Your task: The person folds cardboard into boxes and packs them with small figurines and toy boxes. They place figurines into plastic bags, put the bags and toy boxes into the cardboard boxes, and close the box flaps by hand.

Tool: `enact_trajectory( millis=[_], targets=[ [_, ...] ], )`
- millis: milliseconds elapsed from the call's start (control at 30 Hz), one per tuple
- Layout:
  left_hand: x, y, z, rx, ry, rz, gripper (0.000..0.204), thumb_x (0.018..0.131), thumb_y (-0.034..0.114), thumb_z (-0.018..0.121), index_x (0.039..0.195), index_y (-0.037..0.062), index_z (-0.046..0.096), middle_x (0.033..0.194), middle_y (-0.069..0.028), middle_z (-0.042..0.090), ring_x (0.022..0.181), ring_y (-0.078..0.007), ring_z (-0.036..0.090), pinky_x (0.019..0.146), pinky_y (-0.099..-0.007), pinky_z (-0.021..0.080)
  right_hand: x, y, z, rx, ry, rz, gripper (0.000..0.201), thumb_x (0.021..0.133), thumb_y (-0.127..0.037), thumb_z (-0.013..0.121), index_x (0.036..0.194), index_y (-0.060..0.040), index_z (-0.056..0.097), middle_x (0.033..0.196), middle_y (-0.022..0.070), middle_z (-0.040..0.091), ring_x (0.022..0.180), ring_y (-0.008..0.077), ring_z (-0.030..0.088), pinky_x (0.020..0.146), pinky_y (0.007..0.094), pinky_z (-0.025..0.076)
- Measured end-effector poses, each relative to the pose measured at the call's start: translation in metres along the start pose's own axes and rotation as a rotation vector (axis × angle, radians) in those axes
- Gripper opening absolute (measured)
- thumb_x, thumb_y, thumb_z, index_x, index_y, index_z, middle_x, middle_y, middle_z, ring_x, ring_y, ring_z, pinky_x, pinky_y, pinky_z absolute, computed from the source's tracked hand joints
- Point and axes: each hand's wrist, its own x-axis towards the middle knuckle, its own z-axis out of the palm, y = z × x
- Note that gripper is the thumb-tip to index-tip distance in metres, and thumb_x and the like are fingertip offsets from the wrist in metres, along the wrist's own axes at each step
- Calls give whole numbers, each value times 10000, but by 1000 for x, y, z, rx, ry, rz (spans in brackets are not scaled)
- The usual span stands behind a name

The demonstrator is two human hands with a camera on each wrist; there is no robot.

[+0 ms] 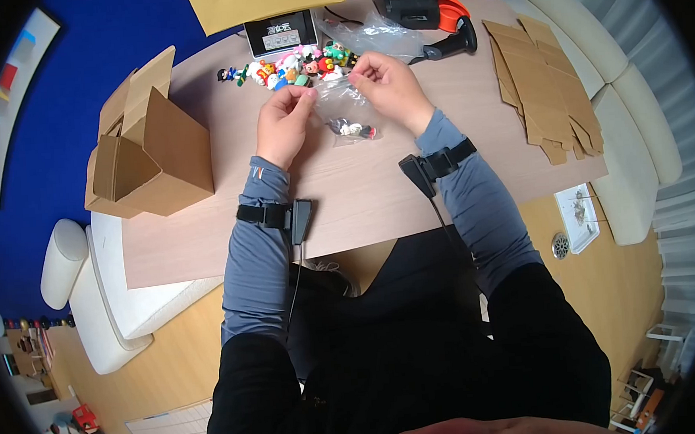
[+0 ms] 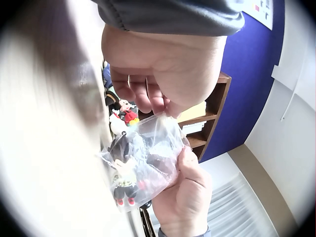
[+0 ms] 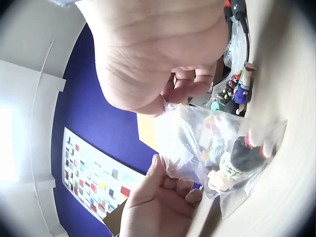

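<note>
A clear plastic bag (image 1: pixel 332 102) is stretched between both hands above the table. My left hand (image 1: pixel 282 125) pinches its upper left corner between thumb and fingers. At the opposite upper corner, my right hand (image 1: pixel 394 91) pinches the plastic the same way. Inside lies a small figurine (image 1: pixel 352 129) with a white top, dark trousers and red shoes; the left wrist view shows the figurine (image 2: pixel 125 180) upright near the bag's bottom. Just beyond the bag sits a pile of colourful figurines (image 1: pixel 306 64), including a mouse character in red (image 2: pixel 129 112).
An open cardboard box (image 1: pixel 168 148) stands at the left of the table (image 1: pixel 347 209). Flattened cardboard (image 1: pixel 542 86) lies at the right. Behind the figurines are a small screen device (image 1: pixel 282 35), loose clear plastic (image 1: pixel 380 38) and a black handheld scanner (image 1: pixel 456 43) by an orange holder.
</note>
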Motion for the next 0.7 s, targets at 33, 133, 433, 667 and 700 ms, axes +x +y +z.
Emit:
enact_trajectory(
  millis=[33,133,433,667,700],
  targets=[
    [0,0,0,0,0,-1,160,1002,179,686,1028,22,694,872,38,652,775,-42,557,704,-208,452,0,0,-1,-25,-11,-7,88,992,-104,674,942,-41,640,822,-62,592,743,18,511,672,197,448],
    [-2,5,4,-20,-2,-9,154,1004,181,684,1025,28,689,869,46,645,775,-36,552,699,-201,446,-2,1,1,-9,-23,-25,67,1000,-90,653,961,-43,625,843,-54,578,756,27,500,679,201,441],
    [-3,6,4,-50,-75,13,122,1003,168,683,1027,49,684,887,59,633,799,-28,543,705,-199,435,-1,-4,10,164,-6,-59,94,1022,-131,623,1013,-38,629,856,-38,608,737,42,512,655,224,446],
    [-3,10,-1,-106,-58,153,103,1006,150,665,1020,49,679,895,38,638,791,-48,536,715,-217,427,-2,-9,11,254,22,-144,116,1025,-144,635,1030,-30,653,876,-45,614,766,34,527,695,209,458],
    [-3,11,-2,-110,-81,173,99,996,157,682,1012,60,681,899,58,636,805,-34,533,709,-213,419,-2,-10,10,254,21,-145,116,1025,-144,635,1030,-30,653,876,-45,614,766,34,527,695,209,458]
  ],
)
